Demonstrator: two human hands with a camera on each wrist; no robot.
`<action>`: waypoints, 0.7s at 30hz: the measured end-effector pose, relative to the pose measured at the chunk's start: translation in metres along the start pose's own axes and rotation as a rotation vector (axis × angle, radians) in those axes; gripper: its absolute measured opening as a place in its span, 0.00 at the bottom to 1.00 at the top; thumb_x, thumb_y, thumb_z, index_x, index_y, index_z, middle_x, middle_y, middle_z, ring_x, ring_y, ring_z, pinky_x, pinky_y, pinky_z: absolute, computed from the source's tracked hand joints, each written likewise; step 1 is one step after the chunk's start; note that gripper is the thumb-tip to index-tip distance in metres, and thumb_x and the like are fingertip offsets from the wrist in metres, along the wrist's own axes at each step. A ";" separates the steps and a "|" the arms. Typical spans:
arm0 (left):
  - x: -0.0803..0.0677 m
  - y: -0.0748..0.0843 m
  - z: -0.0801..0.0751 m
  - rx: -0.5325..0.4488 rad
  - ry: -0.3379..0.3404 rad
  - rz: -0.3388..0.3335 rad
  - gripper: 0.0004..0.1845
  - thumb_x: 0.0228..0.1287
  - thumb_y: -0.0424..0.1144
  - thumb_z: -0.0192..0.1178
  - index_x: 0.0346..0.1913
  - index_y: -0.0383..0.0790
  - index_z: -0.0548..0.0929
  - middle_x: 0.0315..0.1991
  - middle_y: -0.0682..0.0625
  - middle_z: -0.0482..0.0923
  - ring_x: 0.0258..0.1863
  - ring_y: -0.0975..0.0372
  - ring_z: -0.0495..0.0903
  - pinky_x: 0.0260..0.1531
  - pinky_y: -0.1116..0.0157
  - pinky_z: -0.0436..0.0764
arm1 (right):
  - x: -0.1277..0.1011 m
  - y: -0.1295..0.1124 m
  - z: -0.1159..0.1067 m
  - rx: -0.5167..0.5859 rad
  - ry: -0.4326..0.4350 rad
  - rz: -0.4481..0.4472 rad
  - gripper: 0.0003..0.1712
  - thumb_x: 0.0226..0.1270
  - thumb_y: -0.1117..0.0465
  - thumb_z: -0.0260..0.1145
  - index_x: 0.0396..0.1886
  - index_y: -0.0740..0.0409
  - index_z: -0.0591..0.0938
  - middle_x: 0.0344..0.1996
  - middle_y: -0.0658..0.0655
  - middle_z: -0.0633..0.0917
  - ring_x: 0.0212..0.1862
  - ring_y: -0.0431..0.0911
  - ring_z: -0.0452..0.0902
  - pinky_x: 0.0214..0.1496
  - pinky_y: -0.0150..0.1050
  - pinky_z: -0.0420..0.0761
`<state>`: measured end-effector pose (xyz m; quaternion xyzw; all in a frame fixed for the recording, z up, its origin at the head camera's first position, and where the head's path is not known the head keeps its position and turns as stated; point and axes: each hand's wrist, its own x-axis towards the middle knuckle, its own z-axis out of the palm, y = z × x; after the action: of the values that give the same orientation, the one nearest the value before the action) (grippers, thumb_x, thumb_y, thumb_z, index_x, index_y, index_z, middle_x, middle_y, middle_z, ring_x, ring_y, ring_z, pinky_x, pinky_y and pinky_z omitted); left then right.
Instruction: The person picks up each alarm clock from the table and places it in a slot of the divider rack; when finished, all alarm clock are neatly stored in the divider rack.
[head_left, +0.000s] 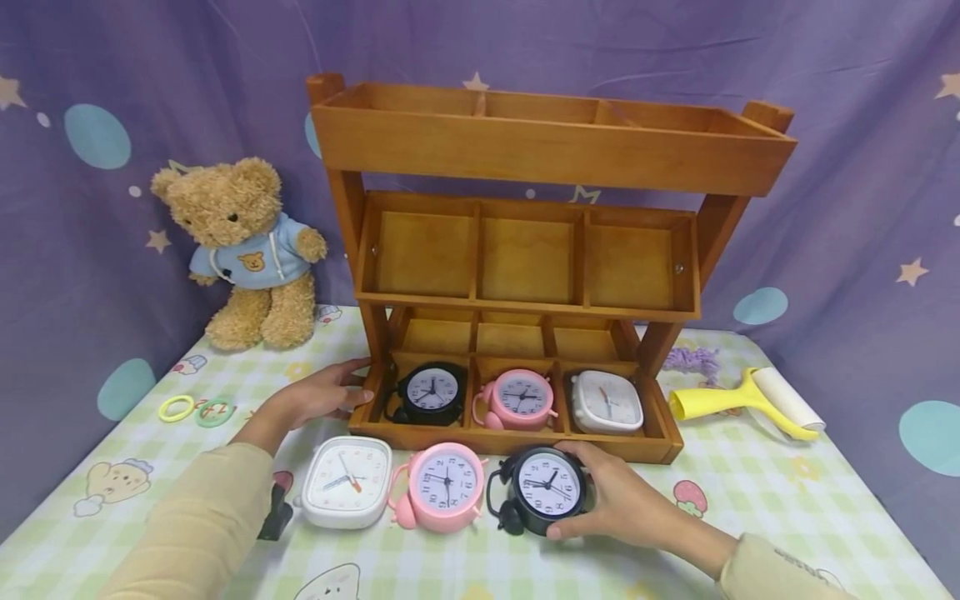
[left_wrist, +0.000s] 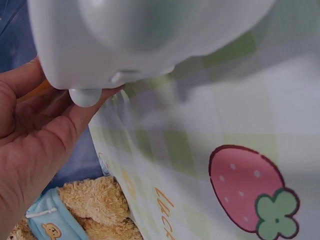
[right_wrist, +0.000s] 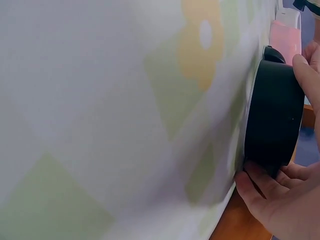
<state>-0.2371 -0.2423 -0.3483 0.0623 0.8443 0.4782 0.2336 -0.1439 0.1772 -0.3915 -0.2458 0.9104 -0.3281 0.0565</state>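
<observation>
My right hand [head_left: 626,500] grips a black alarm clock [head_left: 550,490] lying face up on the tablecloth, thumb and fingers round its casing; the right wrist view shows the casing [right_wrist: 275,112] between them. Left of it lie a pink alarm clock [head_left: 447,485] and a white square alarm clock [head_left: 347,482]. My left hand [head_left: 318,396] touches the left end of a wooden rack [head_left: 525,442], its fingers loosely bent. In the rack's bottom row, from left, sit another black clock [head_left: 432,392], a pink clock [head_left: 521,397] and a white clock [head_left: 609,402], one per compartment.
A teddy bear [head_left: 255,254] stands at the back left, near a yellow ring [head_left: 176,408] and a green ring [head_left: 215,412]. A yellow-handled lint roller [head_left: 750,400] lies on the right. A small black object [head_left: 276,512] is partly behind my left sleeve.
</observation>
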 end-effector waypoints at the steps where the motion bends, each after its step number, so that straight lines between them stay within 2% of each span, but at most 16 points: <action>1: 0.000 0.000 0.000 0.000 -0.001 -0.001 0.41 0.75 0.31 0.53 0.79 0.24 0.40 0.72 0.18 0.50 0.69 0.30 0.62 0.62 0.37 0.71 | 0.000 0.000 0.000 0.000 0.002 -0.001 0.60 0.41 0.34 0.83 0.68 0.64 0.71 0.61 0.60 0.80 0.62 0.56 0.76 0.62 0.60 0.76; 7: 0.001 0.000 0.000 -0.003 -0.001 -0.003 0.41 0.75 0.30 0.53 0.79 0.24 0.41 0.72 0.18 0.50 0.69 0.30 0.62 0.63 0.37 0.71 | 0.000 0.001 0.000 0.020 0.011 -0.013 0.58 0.41 0.35 0.83 0.67 0.62 0.72 0.59 0.56 0.81 0.60 0.54 0.77 0.62 0.59 0.77; 15: 0.003 -0.002 -0.001 -0.004 -0.002 -0.001 0.41 0.75 0.31 0.54 0.79 0.24 0.41 0.72 0.19 0.51 0.69 0.31 0.63 0.63 0.37 0.71 | 0.000 0.003 -0.001 0.064 0.009 -0.024 0.54 0.42 0.38 0.85 0.65 0.60 0.73 0.56 0.54 0.82 0.57 0.53 0.80 0.57 0.50 0.82; 21: 0.002 -0.001 -0.002 -0.002 -0.003 -0.006 0.41 0.75 0.31 0.54 0.79 0.24 0.41 0.72 0.18 0.51 0.69 0.31 0.63 0.62 0.38 0.71 | -0.003 0.001 -0.012 0.071 0.004 -0.033 0.53 0.42 0.40 0.85 0.65 0.59 0.74 0.55 0.53 0.82 0.54 0.51 0.80 0.53 0.44 0.83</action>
<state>-0.2393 -0.2437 -0.3494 0.0603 0.8435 0.4784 0.2364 -0.1451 0.1861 -0.3832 -0.2579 0.8940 -0.3617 0.0579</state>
